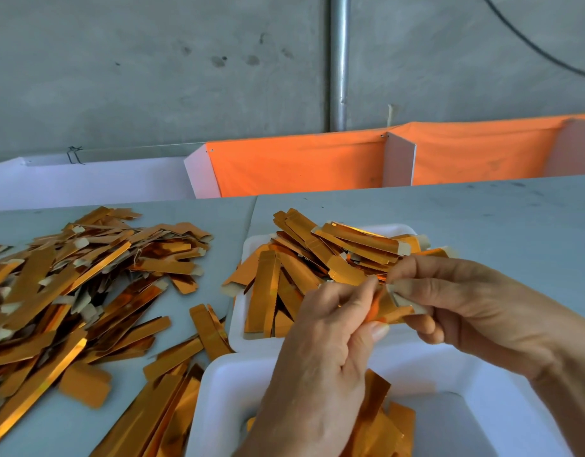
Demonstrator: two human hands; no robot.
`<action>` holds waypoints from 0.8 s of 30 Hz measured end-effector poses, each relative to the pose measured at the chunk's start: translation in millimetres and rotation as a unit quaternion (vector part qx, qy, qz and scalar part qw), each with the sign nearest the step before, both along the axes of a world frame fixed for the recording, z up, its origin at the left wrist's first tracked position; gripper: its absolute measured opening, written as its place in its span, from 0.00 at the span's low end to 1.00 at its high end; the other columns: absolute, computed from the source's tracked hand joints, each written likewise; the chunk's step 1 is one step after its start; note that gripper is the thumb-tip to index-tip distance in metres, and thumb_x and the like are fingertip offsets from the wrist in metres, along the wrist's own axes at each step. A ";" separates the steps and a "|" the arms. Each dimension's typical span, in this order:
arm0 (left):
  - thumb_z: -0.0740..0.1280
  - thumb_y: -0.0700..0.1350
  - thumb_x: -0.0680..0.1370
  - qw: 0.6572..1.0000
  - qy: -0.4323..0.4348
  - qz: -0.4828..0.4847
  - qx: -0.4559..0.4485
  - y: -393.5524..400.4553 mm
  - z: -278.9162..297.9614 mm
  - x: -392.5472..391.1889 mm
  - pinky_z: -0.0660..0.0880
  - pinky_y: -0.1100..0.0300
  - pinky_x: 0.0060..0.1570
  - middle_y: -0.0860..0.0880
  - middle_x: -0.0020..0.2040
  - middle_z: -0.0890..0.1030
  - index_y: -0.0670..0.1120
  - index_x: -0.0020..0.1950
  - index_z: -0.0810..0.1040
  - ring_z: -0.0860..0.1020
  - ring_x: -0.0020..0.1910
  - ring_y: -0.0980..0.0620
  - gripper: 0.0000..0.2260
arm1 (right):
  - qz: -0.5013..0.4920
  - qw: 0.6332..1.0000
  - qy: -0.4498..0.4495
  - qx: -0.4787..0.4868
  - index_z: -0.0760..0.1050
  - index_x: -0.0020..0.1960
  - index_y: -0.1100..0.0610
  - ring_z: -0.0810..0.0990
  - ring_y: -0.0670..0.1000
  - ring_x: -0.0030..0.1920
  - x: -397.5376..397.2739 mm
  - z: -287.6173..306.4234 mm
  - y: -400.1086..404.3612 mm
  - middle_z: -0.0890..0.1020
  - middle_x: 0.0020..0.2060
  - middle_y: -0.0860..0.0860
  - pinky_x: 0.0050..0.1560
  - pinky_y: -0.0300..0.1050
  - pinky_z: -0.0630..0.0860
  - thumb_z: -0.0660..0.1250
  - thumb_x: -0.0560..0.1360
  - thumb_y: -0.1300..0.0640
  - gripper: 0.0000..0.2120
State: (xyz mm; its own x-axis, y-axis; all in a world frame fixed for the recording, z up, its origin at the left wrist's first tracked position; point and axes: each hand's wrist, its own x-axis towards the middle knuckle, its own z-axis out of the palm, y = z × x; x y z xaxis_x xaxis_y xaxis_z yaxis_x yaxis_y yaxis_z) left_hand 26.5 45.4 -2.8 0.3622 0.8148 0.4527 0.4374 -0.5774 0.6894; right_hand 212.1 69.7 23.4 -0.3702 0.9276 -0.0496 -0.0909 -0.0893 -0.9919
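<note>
Seen from the head, the left hand (321,351) and the right hand (466,301) both pinch one gold strip (394,310) (its pale tab sits by the right fingers). It is held up over the far tray (237,324), above the near tray (218,390). Loose strips (70,285) lie on the table (449,212).

strip pile (70,285) left of tray (235,321), tub (218,394) nearer

Strip (388,308) mostly covered by fingers of the left hand (324,351) and right hand (456,301) — only a grey flap and gold sliver show, near tray (225,390) cut by the bottom edge, its contents partly behind the left hand, pile (70,285) running off the left edge, far tray (238,324) largely buried, cable (531,41) leaving at top and right
</note>
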 end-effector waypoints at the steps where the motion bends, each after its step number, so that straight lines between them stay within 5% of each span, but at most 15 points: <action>1: 0.54 0.56 0.75 1.000 0.000 -0.004 0.000 -0.2 0.4 -0.1 0.60 0.79 0.56 0.66 0.57 0.67 0.64 0.70 0.62 0.64 0.62 0.68 0.22 | 0.007 1.000 0.002 -0.002 0.82 0.42 0.58 0.73 0.47 0.26 0.8 -0.3 0.2 0.77 0.29 0.54 0.26 0.35 0.73 0.76 0.67 0.55 0.08; 7: 0.58 0.52 0.78 1.000 -0.001 -0.013 0.001 -0.6 1.6 -2.3 0.61 0.79 0.55 0.66 0.57 0.68 0.67 0.68 0.61 0.65 0.62 0.69 0.20 | 0.036 0.999 0.009 0.011 0.82 0.44 0.59 0.75 0.47 0.27 4.6 -0.5 0.6 0.78 0.31 0.54 0.27 0.36 0.74 0.81 0.59 0.51 0.18; 14: 0.63 0.51 0.78 1.000 0.014 -0.005 -0.006 0.1 -0.3 -3.9 0.61 0.80 0.56 0.67 0.58 0.66 0.64 0.70 0.62 0.64 0.61 0.70 0.22 | -0.040 0.985 -0.113 0.123 0.80 0.35 0.53 0.72 0.48 0.25 -10.9 3.2 -3.2 0.75 0.27 0.53 0.28 0.36 0.70 0.72 0.69 0.59 0.05; 19: 0.65 0.47 0.78 0.999 -0.031 -0.006 -0.018 0.7 4.2 -6.1 0.64 0.79 0.52 0.68 0.55 0.71 0.61 0.68 0.68 0.69 0.59 0.69 0.20 | -0.009 0.992 -0.025 0.122 0.78 0.39 0.55 0.75 0.49 0.27 -11.6 2.4 -5.2 0.76 0.30 0.52 0.30 0.37 0.73 0.70 0.68 0.59 0.02; 24: 0.65 0.47 0.77 0.998 -0.059 0.000 -0.017 0.6 5.8 -8.3 0.64 0.79 0.52 0.68 0.55 0.72 0.62 0.67 0.69 0.69 0.59 0.70 0.20 | 0.062 0.995 0.023 0.077 0.79 0.44 0.58 0.80 0.51 0.36 0.0 2.9 -4.5 0.79 0.36 0.56 0.37 0.41 0.79 0.80 0.61 0.51 0.17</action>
State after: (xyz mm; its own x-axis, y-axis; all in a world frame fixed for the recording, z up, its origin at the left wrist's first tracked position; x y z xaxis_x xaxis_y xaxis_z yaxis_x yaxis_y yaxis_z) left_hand 18.2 46.0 2.9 0.3088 0.8304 0.4637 0.3519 -0.5527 0.7555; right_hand 212.1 65.2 26.3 -0.4812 0.8699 0.1084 -0.1336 0.0495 -0.9898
